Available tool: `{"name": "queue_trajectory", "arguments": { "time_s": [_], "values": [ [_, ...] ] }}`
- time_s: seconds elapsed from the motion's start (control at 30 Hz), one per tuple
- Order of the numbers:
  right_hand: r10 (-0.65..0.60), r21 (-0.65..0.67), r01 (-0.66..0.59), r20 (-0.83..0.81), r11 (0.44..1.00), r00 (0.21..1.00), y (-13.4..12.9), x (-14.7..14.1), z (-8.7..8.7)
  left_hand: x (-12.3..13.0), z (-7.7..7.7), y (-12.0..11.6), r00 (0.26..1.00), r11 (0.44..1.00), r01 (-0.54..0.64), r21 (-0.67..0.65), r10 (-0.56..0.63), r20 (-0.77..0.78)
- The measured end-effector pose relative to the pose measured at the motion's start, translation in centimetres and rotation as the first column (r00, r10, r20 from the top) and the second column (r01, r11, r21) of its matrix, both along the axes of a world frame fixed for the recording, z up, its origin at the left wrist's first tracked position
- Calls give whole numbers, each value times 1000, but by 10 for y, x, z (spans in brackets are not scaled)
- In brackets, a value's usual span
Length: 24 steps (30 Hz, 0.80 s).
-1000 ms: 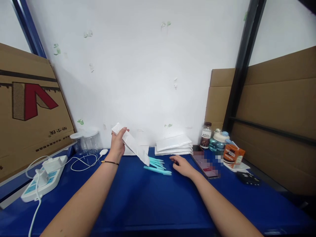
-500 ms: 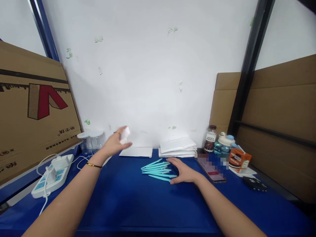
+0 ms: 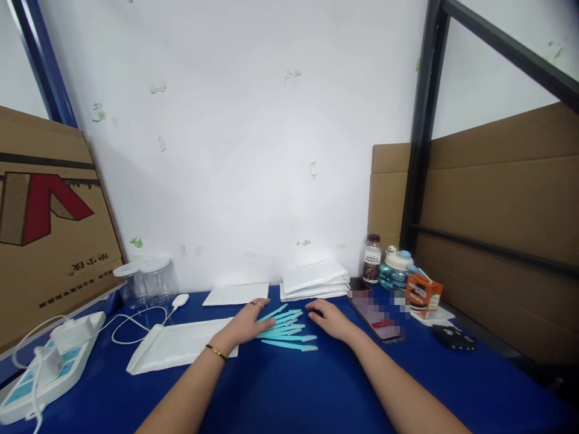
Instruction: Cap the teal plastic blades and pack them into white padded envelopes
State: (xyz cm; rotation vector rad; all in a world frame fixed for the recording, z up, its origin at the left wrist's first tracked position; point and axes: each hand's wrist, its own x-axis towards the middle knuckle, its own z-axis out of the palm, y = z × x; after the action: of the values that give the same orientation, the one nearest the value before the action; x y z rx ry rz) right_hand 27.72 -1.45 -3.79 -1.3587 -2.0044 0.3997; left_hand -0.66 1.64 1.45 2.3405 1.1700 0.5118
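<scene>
On the blue tabletop (image 3: 289, 392), slim turquoise plastic-looking sticks (image 3: 289, 345) lie fanned, apparently to show each separately. The left hand (image 3: 246, 322) covers their left ends, its grip indeterminate; the right hand (image 3: 332, 319), fingers loosely parted, holds nothing visible. A flat white rectangular packet (image 3: 181, 345) lies leftward.

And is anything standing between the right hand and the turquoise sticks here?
Nothing visible does: only blue tabletop shows between the right hand and the turquoise sticks. The left hand is at their left ends, and the phone lies to the right of the right hand.
</scene>
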Motion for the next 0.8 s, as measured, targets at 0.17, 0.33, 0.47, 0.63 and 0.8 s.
{"name": "queue_trajectory", "arguments": {
  "time_s": [0.17, 0.33, 0.47, 0.63, 0.8],
  "values": [
    [49, 10, -49, -7, 999, 999, -3, 3, 1, 49, -22, -15, 950, 994, 98, -42, -106, -295],
    [-1, 6, 1, 12, 1000, 1000, -3, 14, 4, 55, -30, -54, 924, 978, 204, -50, -209, -319],
    [19, 10, -19, 25, 1000, 1000, -5, 11, 6, 55, -27, -68, 943, 978, 203, -55, -211, -259],
    [68, 35, -69, 40, 997, 997, -9, 2, 7, 53, -23, -32, 993, 999, -4, 43, 10, -120],
    [87, 39, -91, 86, 995, 992, -4, -9, 3, 54, -31, 3, 995, 1000, 13, -7, -13, -98]
  ]
}}
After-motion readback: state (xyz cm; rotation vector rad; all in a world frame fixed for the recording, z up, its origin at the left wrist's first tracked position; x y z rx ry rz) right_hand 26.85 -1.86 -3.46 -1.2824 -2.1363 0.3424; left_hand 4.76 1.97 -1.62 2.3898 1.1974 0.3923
